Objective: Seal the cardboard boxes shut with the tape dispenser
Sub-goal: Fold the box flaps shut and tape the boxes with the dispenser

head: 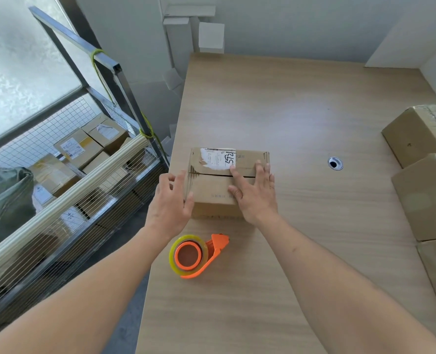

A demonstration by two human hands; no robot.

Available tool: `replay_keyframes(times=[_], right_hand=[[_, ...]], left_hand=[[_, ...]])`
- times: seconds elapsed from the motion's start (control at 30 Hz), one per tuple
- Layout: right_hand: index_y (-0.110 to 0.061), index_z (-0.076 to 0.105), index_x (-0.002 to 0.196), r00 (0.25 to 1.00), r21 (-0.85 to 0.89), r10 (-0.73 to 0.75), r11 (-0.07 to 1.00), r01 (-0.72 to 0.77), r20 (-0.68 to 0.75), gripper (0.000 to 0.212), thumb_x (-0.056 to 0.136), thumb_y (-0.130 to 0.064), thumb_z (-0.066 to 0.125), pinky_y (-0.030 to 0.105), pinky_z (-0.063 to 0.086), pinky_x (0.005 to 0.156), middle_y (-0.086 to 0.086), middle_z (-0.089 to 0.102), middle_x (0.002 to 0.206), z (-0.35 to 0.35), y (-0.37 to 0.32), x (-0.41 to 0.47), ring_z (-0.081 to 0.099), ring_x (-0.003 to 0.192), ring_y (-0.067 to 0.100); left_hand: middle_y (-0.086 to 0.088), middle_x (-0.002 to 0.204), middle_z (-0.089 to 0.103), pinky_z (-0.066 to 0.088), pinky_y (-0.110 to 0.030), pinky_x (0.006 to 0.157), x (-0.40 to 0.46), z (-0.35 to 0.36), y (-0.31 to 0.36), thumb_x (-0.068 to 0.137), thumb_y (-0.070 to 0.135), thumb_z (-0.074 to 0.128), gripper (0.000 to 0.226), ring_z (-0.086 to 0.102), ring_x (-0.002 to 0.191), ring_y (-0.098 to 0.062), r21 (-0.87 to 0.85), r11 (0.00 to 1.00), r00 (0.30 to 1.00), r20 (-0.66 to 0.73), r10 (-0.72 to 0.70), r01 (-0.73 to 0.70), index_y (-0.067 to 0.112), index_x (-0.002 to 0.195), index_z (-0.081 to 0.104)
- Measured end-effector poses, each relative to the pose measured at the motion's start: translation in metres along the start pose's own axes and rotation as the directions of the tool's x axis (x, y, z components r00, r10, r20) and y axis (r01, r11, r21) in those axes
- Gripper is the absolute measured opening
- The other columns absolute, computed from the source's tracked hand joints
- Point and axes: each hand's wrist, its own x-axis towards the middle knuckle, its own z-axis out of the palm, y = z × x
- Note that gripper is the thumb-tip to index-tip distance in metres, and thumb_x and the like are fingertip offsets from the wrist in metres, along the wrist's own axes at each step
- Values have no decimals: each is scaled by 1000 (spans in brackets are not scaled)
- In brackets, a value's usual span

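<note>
Head view, mid-frame: my right hand flat, left hand cupping cardboard box, flaps closed; tape dispenser below, ungrasped, needed next.

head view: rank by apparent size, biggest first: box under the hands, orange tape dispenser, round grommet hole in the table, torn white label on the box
1. Cardboard box
2. Tape dispenser, though it lies nearer the camera, which inflates it
3. White label
4. Grommet hole, clearly smallest

Left hand and right hand cover part of the box.

Bright, soft daylight from the frosted window at left; wide-angle edges bend.
</note>
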Motion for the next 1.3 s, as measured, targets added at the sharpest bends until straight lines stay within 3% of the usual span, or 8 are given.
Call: replay_keyframes(times=[0.27, 0.33, 0.47, 0.6, 0.8, 0.93, 1.23, 1.3], right_hand=[[-55, 9, 156, 1000, -17, -6, 1000, 6, -23, 51, 106, -60, 16, 46, -9, 126, 16, -13, 168, 3, 1, -2, -19, 154, 36], [-55, 9, 156, 1000, -25, -11, 1000, 10, -20, 51, 106, -59, 16, 46, -9, 126, 17, -11, 168, 4, 1, -1, -18, 154, 36], [-54, 10, 156, 1000, -6, -13, 1000, 13, 3, 51, 106, -59, 16, 46, -9, 126, 16, -11, 168, 4, 1, -3, -18, 154, 36], [-55, 9, 156, 999, -7, -35, 999, 35, 13, 51, 106, -59, 17, 46, -10, 126, 15, -12, 169, 4, 2, -8, -18, 155, 34], [-56, 7, 156, 996, -17, -91, 996, 92, 13, 50, 106, -60, 15, 45, -10, 125, 14, -12, 169, 10, 8, -19, -19, 155, 32], [-56, 7, 156, 994, -21, -109, 994, 110, 33, 51, 106, -60, 15, 45, -11, 125, 14, -11, 169, 10, 8, -24, -21, 154, 32], [-55, 2, 156, 990, 7, -101, 995, 101, 94, 53, 106, -60, 17, 46, -11, 125, 16, -15, 168, 4, 0, -38, -22, 154, 33], [-56, 0, 156, 988, 15, -108, 994, 107, 113, 54, 105, -61, 17, 46, -12, 124, 15, -17, 168, 2, -1, -38, -24, 153, 33]], left_hand=[[-9, 128, 36, 54, -34, 74, -76, 42, 2, 95, 37, 57, 62, 53, 93, -23, 7, 999, 999, -33, 42, -42, 11, 148, 38], [-5, 123, 45, 50, -32, 74, -92, 48, 6, 95, 44, 56, 67, 55, 94, -24, -42, 999, 999, 49, 20, -18, 15, 152, 34], [-1, 118, 49, 47, -37, 85, -118, 59, 8, 92, 70, 48, 88, 57, 101, -28, 94, 995, 935, 351, -62, 30, 41, 159, -1], [-2, 104, 57, 44, -39, 91, -129, 72, 8, 97, 41, 60, 104, 57, 99, -30, 193, 981, 909, 411, -74, -7, 58, 144, -31], [4, 105, 57, 51, -42, 82, -140, 46, -13, 93, 16, 61, 98, 54, 89, -23, -149, 978, 912, 364, 190, -144, 56, 155, -4], [9, 99, 53, 48, -38, 87, -143, -2, -31, 94, 17, 60, 83, 50, 84, -21, -118, 909, 873, 251, 418, -401, 36, 161, 14], [30, 94, 41, 34, -12, 70, -108, -78, -17, 98, 25, 60, 76, 44, 77, 6, -145, 926, 917, 151, 370, -350, 34, 161, 18], [21, 100, 51, 34, -9, 75, -101, -88, -15, 98, 26, 60, 75, 45, 81, 5, -148, 909, 898, 162, 410, -389, 35, 160, 19]])
